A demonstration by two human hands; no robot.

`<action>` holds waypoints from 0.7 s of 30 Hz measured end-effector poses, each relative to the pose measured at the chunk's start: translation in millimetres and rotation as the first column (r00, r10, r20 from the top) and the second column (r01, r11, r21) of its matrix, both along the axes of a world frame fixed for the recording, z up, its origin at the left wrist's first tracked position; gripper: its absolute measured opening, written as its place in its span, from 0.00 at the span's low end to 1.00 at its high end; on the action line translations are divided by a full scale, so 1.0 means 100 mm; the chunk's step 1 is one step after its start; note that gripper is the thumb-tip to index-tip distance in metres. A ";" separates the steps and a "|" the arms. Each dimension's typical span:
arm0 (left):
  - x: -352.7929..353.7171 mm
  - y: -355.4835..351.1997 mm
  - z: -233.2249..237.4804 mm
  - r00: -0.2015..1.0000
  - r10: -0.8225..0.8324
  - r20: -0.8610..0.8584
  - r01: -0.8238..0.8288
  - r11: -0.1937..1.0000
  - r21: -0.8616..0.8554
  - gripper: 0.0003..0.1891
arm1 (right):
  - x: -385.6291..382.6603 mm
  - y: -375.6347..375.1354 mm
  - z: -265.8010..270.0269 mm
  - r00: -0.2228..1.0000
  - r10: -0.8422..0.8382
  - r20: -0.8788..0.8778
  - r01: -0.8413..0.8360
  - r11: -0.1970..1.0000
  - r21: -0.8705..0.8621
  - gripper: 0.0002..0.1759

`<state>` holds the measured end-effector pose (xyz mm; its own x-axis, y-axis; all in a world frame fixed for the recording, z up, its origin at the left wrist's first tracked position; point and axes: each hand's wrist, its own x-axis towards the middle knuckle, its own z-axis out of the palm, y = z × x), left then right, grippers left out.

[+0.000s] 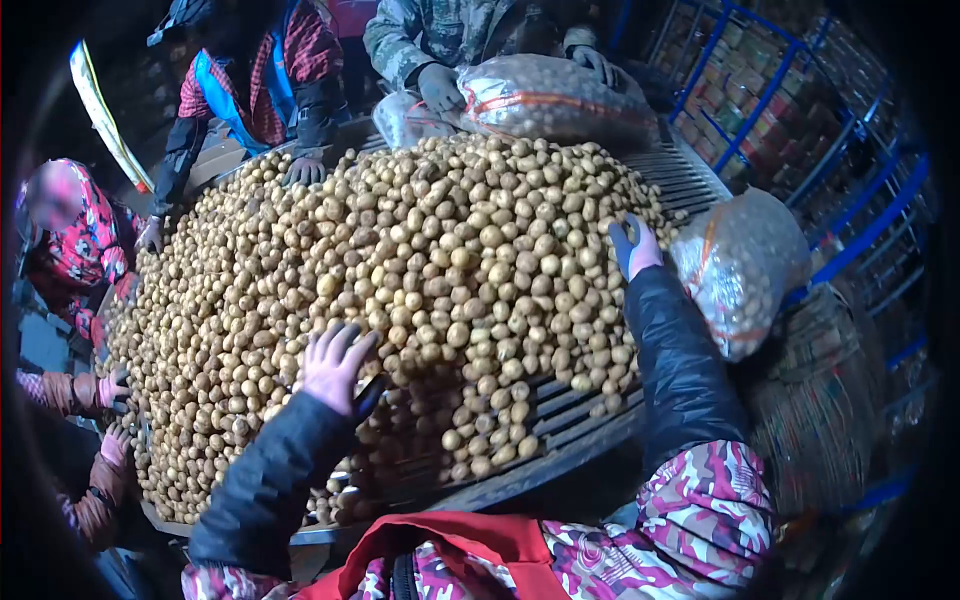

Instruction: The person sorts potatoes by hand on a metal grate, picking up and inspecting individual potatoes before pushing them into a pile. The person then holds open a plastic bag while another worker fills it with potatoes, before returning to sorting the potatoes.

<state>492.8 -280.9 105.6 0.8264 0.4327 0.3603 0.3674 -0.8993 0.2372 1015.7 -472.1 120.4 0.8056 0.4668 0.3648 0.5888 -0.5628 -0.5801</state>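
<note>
Red apron (490, 535) sits closest to me, over a patterned jacket (655, 515) whose arms run into dark sleeve covers. I have the left hand (337, 370) well open, gloved in pink with dark fingertips, fingers fanned and thumb apart, over the near part of the heap. I see no potato in its grasp; whether it touches any beneath I cannot tell. My right hand (638, 248), gloved alike, is at the heap's right side, fingers and thumb parted; I cannot tell if it cups anything.

Under and around both hands lie the potatoes (430, 270), small, roundish, pale yellow-brown, some with darker skins. They cover most of the table (590, 425), piled thick through the middle and thinning by the near edge, where metal slats show.

Beside my right sleeve, at the right edge, leans a filled clear sack (742, 265). At the far edge I find a large sack (560, 95) with an orange band, under a co-worker's grey gloves (440, 88). Another co-worker's dark glove (305, 172) rests on the heap nearby. Along the left edge, I make out more pink gloves (115, 445).
</note>
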 end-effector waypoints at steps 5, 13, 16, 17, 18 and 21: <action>1.83 0.56 0.44 0.975 -0.215 -0.056 0.222 0.959 0.175 0.40 | 0.77 0.44 -0.16 0.961 0.136 -0.241 -0.101 0.983 0.152 0.41; 4.28 0.66 0.68 0.919 -0.344 -0.193 0.376 0.912 0.165 0.37 | 0.82 0.51 -0.25 0.786 0.099 -0.610 0.018 0.983 0.183 0.41; 4.65 0.58 0.63 0.930 -0.347 -0.121 0.349 0.937 -0.007 0.31 | 0.95 0.56 -0.40 0.723 0.310 -0.618 0.017 0.886 0.464 0.34; 4.83 0.61 0.66 0.921 -0.316 -0.229 0.310 0.949 -0.064 0.32 | 0.94 0.53 -0.45 0.731 0.320 -0.603 0.009 0.878 0.478 0.33; 4.94 0.67 0.70 0.896 -0.291 -0.334 0.267 0.956 -0.117 0.32 | 0.97 0.49 -0.49 0.739 0.329 -0.587 0.004 0.871 0.492 0.33; 4.88 0.64 0.76 0.934 -0.218 -0.282 0.161 0.964 -0.213 0.27 | 0.83 0.49 -0.41 0.710 0.368 -0.600 0.027 0.838 0.545 0.36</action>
